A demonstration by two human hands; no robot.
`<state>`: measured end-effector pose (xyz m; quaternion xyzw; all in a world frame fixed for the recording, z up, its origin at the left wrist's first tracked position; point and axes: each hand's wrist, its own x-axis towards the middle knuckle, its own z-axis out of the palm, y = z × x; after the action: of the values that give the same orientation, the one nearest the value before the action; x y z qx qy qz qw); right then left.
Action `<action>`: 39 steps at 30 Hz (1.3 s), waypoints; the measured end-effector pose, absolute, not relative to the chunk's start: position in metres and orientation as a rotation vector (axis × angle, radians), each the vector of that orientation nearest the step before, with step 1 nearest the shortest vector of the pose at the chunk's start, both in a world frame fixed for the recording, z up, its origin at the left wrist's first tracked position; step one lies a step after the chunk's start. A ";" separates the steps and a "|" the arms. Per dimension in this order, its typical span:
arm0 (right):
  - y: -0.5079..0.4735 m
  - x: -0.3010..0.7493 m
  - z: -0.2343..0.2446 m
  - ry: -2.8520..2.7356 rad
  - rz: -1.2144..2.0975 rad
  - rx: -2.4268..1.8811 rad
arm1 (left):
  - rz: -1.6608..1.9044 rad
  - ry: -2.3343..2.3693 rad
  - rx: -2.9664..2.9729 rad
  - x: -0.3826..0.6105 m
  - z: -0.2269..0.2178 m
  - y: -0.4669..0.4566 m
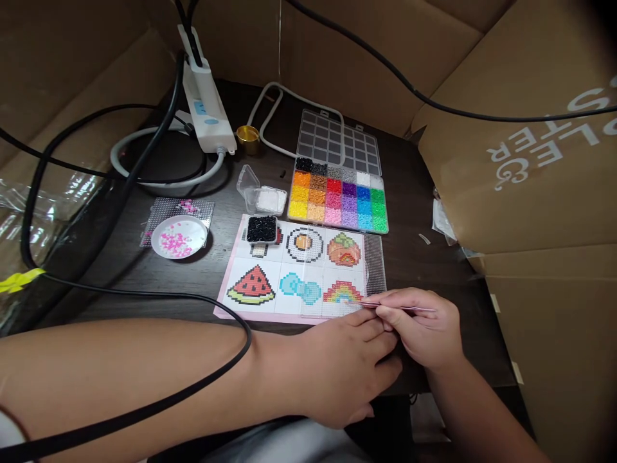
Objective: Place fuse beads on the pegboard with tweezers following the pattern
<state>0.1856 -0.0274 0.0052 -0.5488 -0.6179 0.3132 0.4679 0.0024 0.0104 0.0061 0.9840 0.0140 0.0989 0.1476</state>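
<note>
Right hand [424,331] pinches tweezers [402,308], tip at rainbow pattern [342,292] | left hand [347,366] relaxed, holding nothing, touching it | likely bead placing; needs fine aim

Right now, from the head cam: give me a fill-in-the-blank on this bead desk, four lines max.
1. The right hand holds a thin metal tool whose tip is at the ____ picture on the pattern sheet.
2. The round white dish holds ____ beads.
3. The small tray on the sheet's top left picture holds ____ beads.
4. The bead box has its clear lid ____.

Missing words: rainbow; pink; black; open
</note>
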 end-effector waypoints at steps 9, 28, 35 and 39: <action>-0.027 0.184 0.006 -1.514 0.756 -1.350 | 0.278 0.045 2.831 0.002 0.007 0.011; -0.028 0.183 0.008 -1.397 0.798 -1.378 | 0.284 0.050 2.836 0.001 0.005 0.010; -0.002 0.182 0.007 -1.150 0.695 -1.419 | 0.321 0.081 2.824 -0.002 0.004 0.008; 0.011 0.182 0.004 -1.081 0.666 -1.437 | 0.316 0.076 2.824 -0.002 0.004 0.008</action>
<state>0.1817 0.0108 0.0045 -0.6133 -0.4615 0.2843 0.5745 -0.0023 0.0083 0.0039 0.9823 0.0266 0.1100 0.1491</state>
